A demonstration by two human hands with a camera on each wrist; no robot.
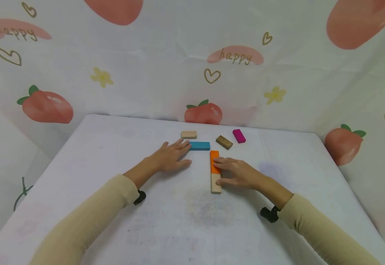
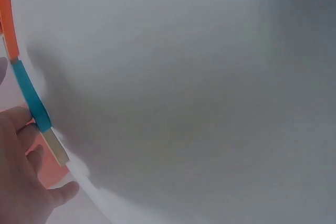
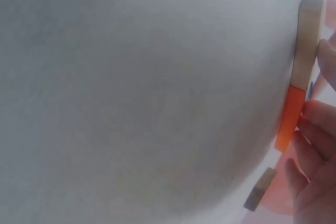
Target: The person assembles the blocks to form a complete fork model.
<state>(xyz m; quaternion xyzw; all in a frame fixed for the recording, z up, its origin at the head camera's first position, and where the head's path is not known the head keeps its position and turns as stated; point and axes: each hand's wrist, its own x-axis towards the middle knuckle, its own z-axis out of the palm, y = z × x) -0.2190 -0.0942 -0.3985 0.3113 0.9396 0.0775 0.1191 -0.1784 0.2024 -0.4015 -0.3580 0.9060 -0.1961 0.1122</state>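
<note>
A blue wooden block (image 1: 200, 146) lies crosswise on the table, and the fingertips of my left hand (image 1: 172, 156) rest at its left end. An orange block (image 1: 214, 162) and a plain wood block (image 1: 216, 184) lie end to end, pointing toward me. My right hand (image 1: 240, 173) touches this pair from the right, fingers on the orange block and thumb by the plain one. Both hands keep their fingers extended. In the left wrist view the fingers (image 2: 21, 119) meet the blue block's (image 2: 32, 95) side. The right wrist view shows fingers (image 3: 315, 111) against the orange block (image 3: 290, 119).
Behind the blue block lies another plain wood block (image 1: 189, 135). A dark brown block (image 1: 224, 142) and a magenta block (image 1: 239, 136) lie farther back to the right. The white table (image 1: 166, 232) ends at a patterned cloth backdrop (image 1: 159, 73).
</note>
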